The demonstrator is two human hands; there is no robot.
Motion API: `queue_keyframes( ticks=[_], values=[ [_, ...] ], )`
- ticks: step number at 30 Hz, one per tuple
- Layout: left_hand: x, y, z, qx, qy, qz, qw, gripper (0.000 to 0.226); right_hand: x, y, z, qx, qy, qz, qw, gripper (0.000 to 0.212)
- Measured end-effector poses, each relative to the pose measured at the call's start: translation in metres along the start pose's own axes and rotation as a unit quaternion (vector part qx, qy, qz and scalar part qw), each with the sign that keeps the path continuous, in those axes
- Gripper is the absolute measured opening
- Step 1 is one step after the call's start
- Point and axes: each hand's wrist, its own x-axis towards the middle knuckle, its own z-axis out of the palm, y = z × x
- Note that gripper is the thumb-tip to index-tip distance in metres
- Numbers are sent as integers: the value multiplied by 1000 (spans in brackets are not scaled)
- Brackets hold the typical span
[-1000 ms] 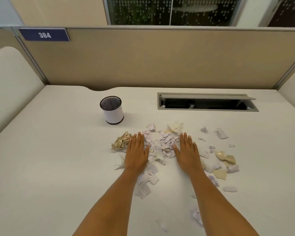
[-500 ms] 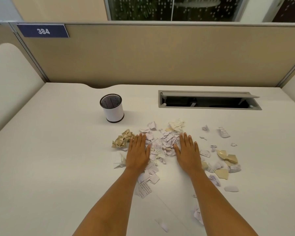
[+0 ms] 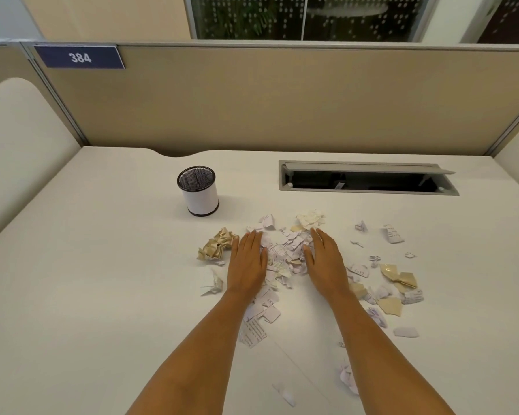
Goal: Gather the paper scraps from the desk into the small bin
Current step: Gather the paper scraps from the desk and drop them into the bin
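Cream desk [image 3: 102, 265] meets tan cubicle partition [image 3: 282, 100].

A beige partition [image 3: 282, 100] runs along the far side, a blue 384 plate [image 3: 80, 57] at its left end. A cable hatch [image 3: 369, 178] gapes far right.

Bare L hand [image 3: 247, 265], R hand [image 3: 324, 262], bare forearms [image 3: 381, 354].

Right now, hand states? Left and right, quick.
Left hand: open, fingers straight, flat on the paper scraps, holding nothing.
Right hand: open, fingers straight, flat against the other side of the same pile, holding nothing.
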Motion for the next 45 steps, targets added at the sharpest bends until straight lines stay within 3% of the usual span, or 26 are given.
queue_keyframes(
  ticks=[7, 16, 25, 31, 35, 39, 45],
  values=[
    [10, 11, -5, -64, 20, 5, 998, 44, 10, -14, 3, -12, -29, -38, 999, 48],
    [10, 20, -3, -72, -44, 43, 996, 44, 13, -18, 5, -12, -92, -39, 995, 41],
    [13, 23, -3, -78, -65, 12, 995, 37, 16, -25, 0, -10, -41, -54, 998, 29],
    [21, 29, -13, -163, -25, -31, 986, 31, 18, -32, -6, 89, 8, 0, 996, 27],
    [28, 31, -24, -250, 26, -116, 961, 28, 26, -42, -16, 180, 55, 52, 981, 23],
    [44, 29, -48, -331, 67, -193, 921, 25, 38, -55, -29, 280, 81, 116, 950, 22],
    [86, 3, -111, -372, 169, -202, 890, 21, 61, -79, -44, 400, 95, 184, 893, 25]
  ],
)
